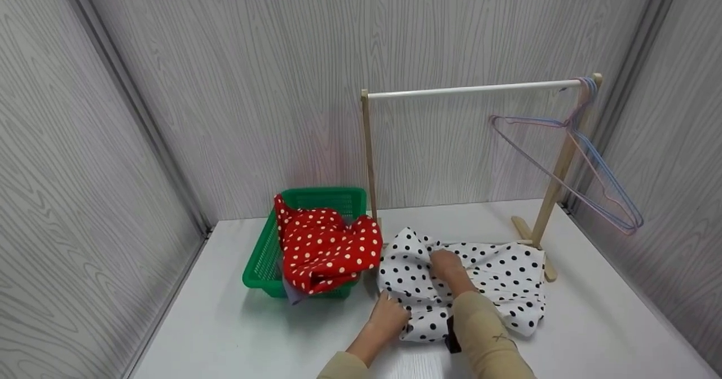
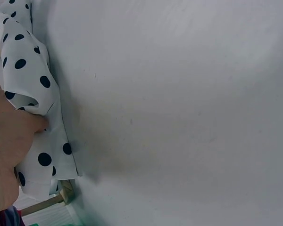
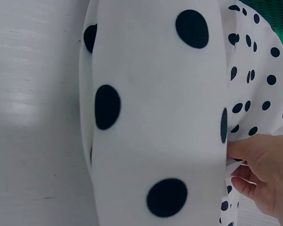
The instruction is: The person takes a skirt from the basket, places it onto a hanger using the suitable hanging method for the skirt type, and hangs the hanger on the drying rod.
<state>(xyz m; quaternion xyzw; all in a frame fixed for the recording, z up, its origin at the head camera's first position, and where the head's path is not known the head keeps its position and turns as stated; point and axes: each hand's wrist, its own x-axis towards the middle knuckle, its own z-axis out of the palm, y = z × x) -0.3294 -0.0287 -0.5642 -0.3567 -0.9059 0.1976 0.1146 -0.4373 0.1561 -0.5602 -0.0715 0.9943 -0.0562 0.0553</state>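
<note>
A white cloth with black polka dots (image 1: pixel 510 272) lies partly bunched on the table in front of the rack. My left hand (image 1: pixel 389 316) grips its near left edge; in the left wrist view the thumb and fingers of that hand (image 2: pixel 9 141) pinch a fold. Farther back, my right hand (image 1: pixel 448 263) holds the cloth near its middle. The right wrist view shows thumb and fingers of this hand (image 3: pixel 262 169) pinching a bit of the fabric, while a broad fold of it fills the middle of that view. Whether the cloth is a garment I cannot tell.
To the left stands a green plastic basket (image 1: pixel 262 266) with a red, white-dotted cloth (image 1: pixel 333 249) draped over its rim. Behind the white cloth rises a wooden rack with a white rail (image 1: pixel 474 90). Several pink and blue hangers (image 1: pixel 606 170) hang at its right end.
</note>
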